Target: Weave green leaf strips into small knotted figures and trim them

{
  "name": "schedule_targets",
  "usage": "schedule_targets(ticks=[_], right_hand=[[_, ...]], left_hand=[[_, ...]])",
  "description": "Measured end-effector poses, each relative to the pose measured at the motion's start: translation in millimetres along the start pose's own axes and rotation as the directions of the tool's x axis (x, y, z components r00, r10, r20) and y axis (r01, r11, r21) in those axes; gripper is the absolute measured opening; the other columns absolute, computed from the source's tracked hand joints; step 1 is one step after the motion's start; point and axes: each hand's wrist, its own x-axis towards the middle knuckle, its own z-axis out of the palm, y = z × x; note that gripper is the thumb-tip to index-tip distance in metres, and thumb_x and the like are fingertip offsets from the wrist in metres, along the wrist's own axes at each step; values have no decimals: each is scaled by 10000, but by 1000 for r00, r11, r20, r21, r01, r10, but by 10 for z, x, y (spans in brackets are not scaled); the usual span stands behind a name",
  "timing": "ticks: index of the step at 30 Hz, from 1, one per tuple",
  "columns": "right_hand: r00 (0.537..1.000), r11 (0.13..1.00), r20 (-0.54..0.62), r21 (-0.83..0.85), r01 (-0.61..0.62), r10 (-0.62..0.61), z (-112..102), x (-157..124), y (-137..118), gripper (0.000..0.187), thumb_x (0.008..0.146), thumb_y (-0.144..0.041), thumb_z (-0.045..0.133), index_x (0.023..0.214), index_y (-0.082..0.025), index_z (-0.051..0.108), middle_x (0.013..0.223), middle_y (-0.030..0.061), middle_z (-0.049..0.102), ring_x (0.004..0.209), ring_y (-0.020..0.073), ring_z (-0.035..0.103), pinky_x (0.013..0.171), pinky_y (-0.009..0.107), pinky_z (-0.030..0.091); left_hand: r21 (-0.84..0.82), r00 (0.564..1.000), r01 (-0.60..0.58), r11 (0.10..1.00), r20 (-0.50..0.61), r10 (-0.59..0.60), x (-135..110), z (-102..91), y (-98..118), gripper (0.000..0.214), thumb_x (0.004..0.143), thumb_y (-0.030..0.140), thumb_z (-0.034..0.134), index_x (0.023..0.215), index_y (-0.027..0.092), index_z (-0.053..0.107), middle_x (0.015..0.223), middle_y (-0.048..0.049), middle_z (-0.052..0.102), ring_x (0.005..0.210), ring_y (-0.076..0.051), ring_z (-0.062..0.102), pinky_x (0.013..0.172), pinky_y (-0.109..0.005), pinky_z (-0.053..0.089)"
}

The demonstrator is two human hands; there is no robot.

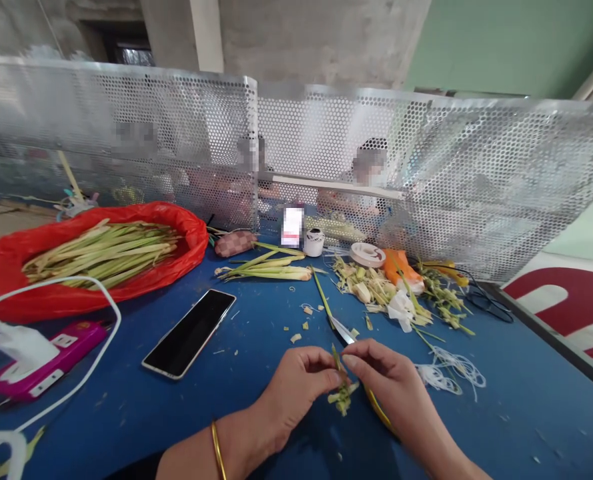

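Between both hands, over the near middle of the table, is a small braided-looking piece of green plant strips [343, 400]. My left hand [296, 383] pinches it from the left, thumb against fingers. From the other side my right hand [389, 373] pinches its upper part with thumb and forefinger. Partly under my right hand lies a bladed tool with a yellow handle [380, 411]; whether it is scissors or a knife is hidden. One long green strip [322, 297] lies just beyond the blade, and small scraps [296, 338] are scattered nearby.
A red plastic bag [126, 307] of long plant strips stands left, near a purple power strip [51, 363] with white cable. A phone [190, 333] lies mid-left. Trimmed scraps [361, 283], tape roll [367, 255] and white string [451, 370] lie right. A perforated metal screen [326, 133] stands behind; people sit beyond.
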Motion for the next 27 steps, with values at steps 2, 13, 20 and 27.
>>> schedule_targets(ticks=[2, 13, 20, 27], right_hand=[[998, 998, 31, 31, -51, 50, 25, -9, -32, 245, 720, -422, 709, 704, -180, 678, 656, 13, 629, 627, 166, 537, 581, 262, 409], [981, 969, 34, 157, -193, 190, 52, -42, -111, 234, 666, -405, 713, 663, -176, 665, 568, -1, 608, 551, 153, 538, 540, 255, 398], [992, 987, -13, 98, -128, 129, 85, -45, -58, 193, 702, -364, 675, 671, -175, 655, 569, -2, 607, 566, 152, 531, 553, 258, 398], [987, 981, -41, 125, -146, 152, 81, -47, -46, 197, 708, -376, 671, 685, -183, 639, 609, -1, 620, 571, 147, 518, 526, 246, 371]], left_hand=[[48, 1000, -5, 999, -9, 5, -1, 6, -6, 163, 610, 279, 759, 650, 132, 699, 632, -15, 647, 659, -136, 556, 680, -249, 405], [4, 995, 103, 995, -13, -103, 12, 15, 44, 222, 587, 312, 775, 693, 134, 695, 652, -45, 687, 691, -171, 631, 678, -260, 451], [-23, 996, 90, 996, -12, -90, 38, 26, 6, 343, 588, 439, 793, 655, 128, 666, 613, -40, 669, 585, -127, 586, 621, -241, 442], [-36, 996, 70, 997, -54, -71, 48, 29, 12, 293, 621, 417, 759, 692, 150, 664, 633, -38, 683, 658, -167, 637, 653, -263, 477]])
